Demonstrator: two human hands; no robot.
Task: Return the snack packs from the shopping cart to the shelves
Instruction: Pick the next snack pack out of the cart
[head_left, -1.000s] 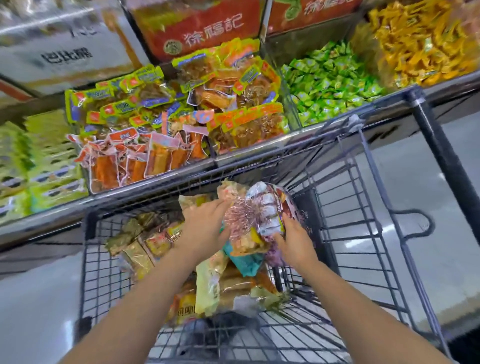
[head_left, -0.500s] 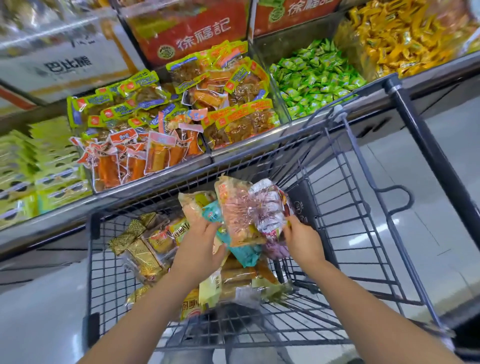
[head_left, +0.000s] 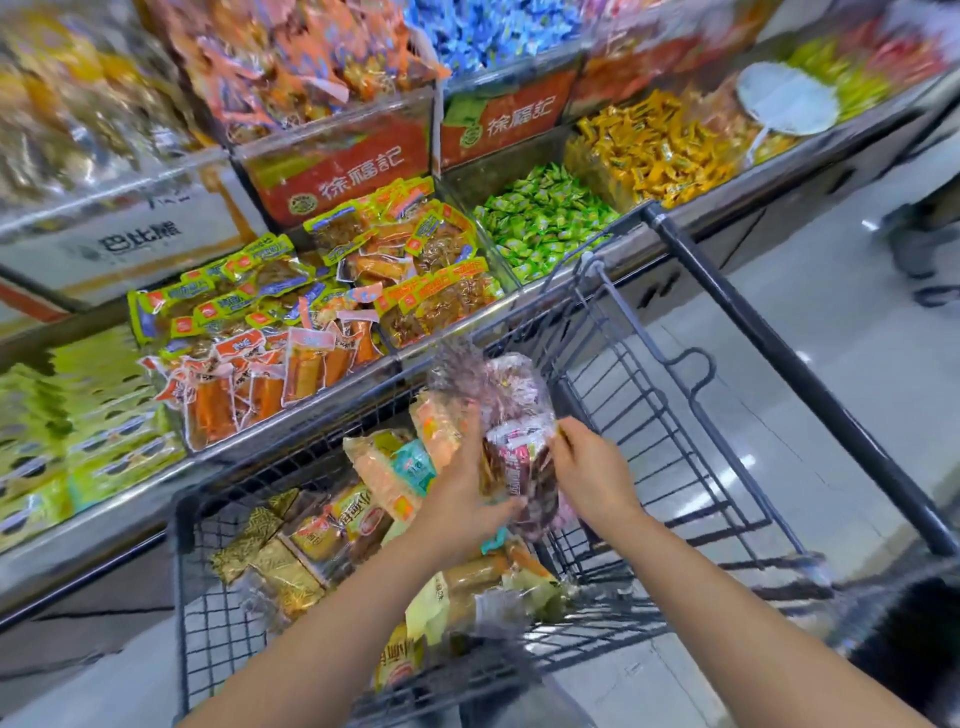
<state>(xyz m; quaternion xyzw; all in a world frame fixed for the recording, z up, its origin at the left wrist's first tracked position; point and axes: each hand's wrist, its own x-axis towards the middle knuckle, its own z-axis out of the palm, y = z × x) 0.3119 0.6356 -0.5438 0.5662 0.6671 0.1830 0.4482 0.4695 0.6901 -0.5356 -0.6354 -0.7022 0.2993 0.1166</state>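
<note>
1. Lifting now: both hands have a clear snack pack (head_left: 511, 415) raised above the shopping cart (head_left: 675, 415), higher vs half a sec ago, its crinkled top near the cart's far rim.
2. Left hand (head_left: 462, 504) curls round the pack's lower left side; right hand (head_left: 589, 467) pinches its right edge w/ thumb and fingertips.
3. View has tipped up too: an upper shelf row beyond the cart now shows, so the pack looks headed for the shelves (head_left: 332, 374) next; pick step prob. done, placing not yet.
4. Other packs (head_left: 374, 519) lie in the cart basket below the hands, so plenty left to return.
5. Hard to read: pack label is blurred, contents dark red/brown only. Upper bins smeared by motion. Which bin across the cart matches this pack — can't tell.
</note>
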